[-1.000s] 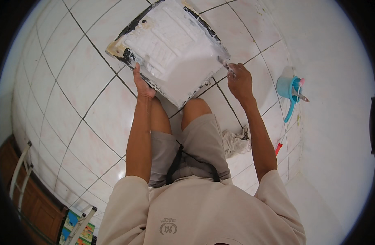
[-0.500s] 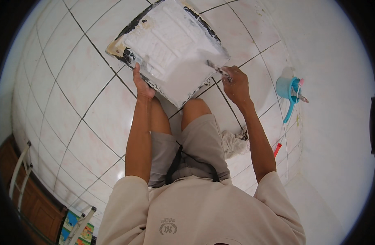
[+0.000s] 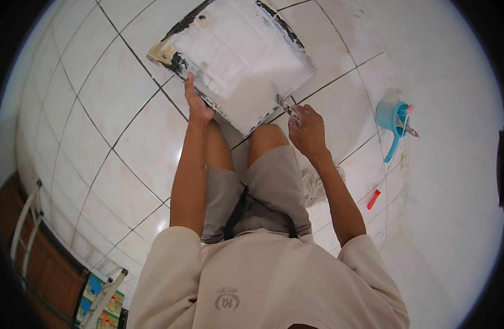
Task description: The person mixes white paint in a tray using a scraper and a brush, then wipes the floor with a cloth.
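A paint tray (image 3: 246,57), coated in thick white paint with black and tan patches along its rim, is tilted in front of my knees. At its near-left edge, my left hand (image 3: 197,102) grips it, thumb along the rim and the other fingers hidden underneath. My right hand (image 3: 308,129) is closed round a paint-smeared paintbrush (image 3: 288,109). The brush's tip reaches over the tray's near-right edge; whether it touches the paint I cannot tell.
To the right, by the white wall (image 3: 449,164), stands a blue dipper (image 3: 388,115) with a brush and a small roller in it. A red handle (image 3: 373,199) and a crumpled cloth (image 3: 314,186) are nearer. A ladder (image 3: 29,236) stands at the lower left.
My right hand has drawn the paintbrush toward me and slightly left, to the tray's near-right edge. The tray and left hand have shifted slightly in the view.
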Demonstrator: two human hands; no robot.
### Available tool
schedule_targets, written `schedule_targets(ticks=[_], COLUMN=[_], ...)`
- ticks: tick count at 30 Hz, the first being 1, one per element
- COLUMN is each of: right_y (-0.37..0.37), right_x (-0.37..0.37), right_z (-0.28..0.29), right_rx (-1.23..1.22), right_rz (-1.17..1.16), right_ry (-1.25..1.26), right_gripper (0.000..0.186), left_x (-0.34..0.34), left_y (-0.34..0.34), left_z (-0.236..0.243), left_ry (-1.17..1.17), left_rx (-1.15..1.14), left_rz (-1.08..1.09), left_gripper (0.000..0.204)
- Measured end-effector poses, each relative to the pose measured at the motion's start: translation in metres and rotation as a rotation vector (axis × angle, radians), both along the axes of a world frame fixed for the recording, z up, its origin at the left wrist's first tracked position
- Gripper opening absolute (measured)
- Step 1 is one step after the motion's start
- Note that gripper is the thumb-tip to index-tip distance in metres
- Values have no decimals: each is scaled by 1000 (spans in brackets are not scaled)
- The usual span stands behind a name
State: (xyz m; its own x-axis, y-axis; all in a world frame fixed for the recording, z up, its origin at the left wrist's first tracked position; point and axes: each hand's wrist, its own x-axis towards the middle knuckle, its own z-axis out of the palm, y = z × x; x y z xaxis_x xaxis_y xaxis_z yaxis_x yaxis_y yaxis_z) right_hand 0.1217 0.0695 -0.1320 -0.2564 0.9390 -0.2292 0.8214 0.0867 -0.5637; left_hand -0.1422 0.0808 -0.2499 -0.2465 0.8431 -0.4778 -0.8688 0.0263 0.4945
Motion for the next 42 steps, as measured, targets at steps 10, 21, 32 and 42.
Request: schedule_targets(ticks=[10,21,32,42], right_y=[-32,-36,-14,-16], right_x=[-31,-38,11,51], right_z=[-1,3,6,-32], right_rx=[11,-26,149,323], right_rz=[62,-24,63,-8], right_ry=[135,292,82,34], right_gripper=[27,27,30,31], left_x=[5,1,7,5], left_y=[4,2,3,5], left_z=[16,9,12,5], left_ry=[-9,-1,34,7], left_rx=[-3,5,-36,13], left_rz=[-39,-27,13,20], left_gripper=[67,68,63,60])
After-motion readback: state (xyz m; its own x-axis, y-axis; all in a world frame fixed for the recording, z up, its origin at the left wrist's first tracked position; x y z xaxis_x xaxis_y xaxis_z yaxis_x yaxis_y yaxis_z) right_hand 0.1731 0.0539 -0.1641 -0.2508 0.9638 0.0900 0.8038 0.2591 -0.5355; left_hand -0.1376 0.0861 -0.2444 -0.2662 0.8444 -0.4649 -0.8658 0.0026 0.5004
